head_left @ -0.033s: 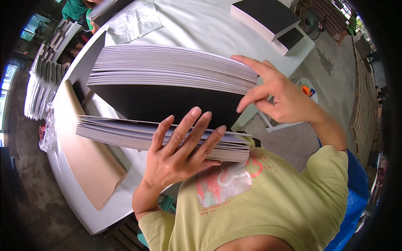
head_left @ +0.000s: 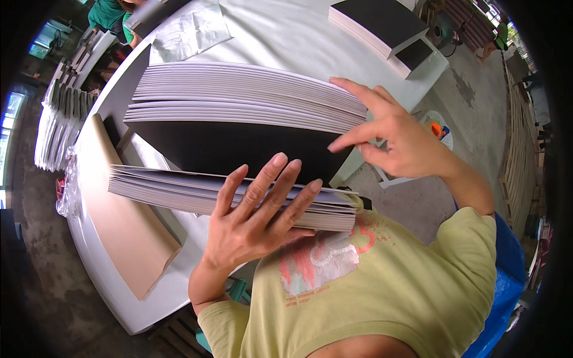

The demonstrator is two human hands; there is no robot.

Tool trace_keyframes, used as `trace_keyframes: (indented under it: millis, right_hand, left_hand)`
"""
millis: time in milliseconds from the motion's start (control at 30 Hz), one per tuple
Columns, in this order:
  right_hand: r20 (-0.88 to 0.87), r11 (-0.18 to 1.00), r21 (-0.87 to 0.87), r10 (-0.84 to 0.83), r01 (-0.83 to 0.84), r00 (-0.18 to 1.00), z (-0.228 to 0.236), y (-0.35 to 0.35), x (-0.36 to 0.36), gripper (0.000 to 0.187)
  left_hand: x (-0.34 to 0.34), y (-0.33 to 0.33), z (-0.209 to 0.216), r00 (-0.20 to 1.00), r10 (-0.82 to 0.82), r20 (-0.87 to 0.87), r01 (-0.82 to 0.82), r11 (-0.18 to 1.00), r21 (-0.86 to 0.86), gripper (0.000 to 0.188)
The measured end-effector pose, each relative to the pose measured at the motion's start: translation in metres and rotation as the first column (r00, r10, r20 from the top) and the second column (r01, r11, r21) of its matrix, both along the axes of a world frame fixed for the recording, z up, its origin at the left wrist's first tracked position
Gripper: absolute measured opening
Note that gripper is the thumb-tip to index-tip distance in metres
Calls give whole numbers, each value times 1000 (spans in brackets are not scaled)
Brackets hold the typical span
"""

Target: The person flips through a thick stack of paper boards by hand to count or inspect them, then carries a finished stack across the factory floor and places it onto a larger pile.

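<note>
A thick stack of white-edged boards (head_left: 239,89) with a black face (head_left: 239,143) leans in front of me, its layered edges up. Nearer to my body lies a second stack (head_left: 161,194) of thin boards with grey-white edges. Fingers spread and stretched out, my left hand (head_left: 253,212) rests across this nearer stack. At the right end of the far stack is my right hand (head_left: 397,131), its fingers apart. One finger reaches along the upper corner of the edges, and another points at the black face. The undersides of both hands are hidden.
Black-topped white blocks (head_left: 382,24) stand at the table's far right. A clear plastic sheet (head_left: 191,33) lies at the back and brown paper (head_left: 125,221) at the left of the white table (head_left: 119,298). Beyond are wrapped stacks (head_left: 59,125), a fan (head_left: 446,33) and a person in green (head_left: 107,15).
The lower fingers of my right hand have shifted left across the black face and spread. My left hand and both stacks look nearly unmoved.
</note>
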State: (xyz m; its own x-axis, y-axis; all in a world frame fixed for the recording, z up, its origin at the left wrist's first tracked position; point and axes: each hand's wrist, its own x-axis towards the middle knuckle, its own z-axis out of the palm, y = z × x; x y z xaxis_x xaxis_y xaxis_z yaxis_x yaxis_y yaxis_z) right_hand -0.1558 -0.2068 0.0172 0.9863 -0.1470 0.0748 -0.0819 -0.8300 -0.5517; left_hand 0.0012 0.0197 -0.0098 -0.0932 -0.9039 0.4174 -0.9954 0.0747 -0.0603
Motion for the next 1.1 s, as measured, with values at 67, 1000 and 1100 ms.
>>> trace_keyframes:
  millis: [67,1000,1100]
  right_hand:
    - [16,1000,-23,8,-7,1000,0,3,1,38]
    - [13,1000,13,14,-15,1000,8,11,-3,71]
    - [-4,1000,8,-6,6,1000,7,13,-2,79]
  left_hand:
    - [-1,0,1,1000,14,-13,-14,1000,16,59]
    - [0,-2,4,998,-7,-59,7,1000,11,58]
    - [0,-3,4,998,-14,-61,15,1000,15,59]
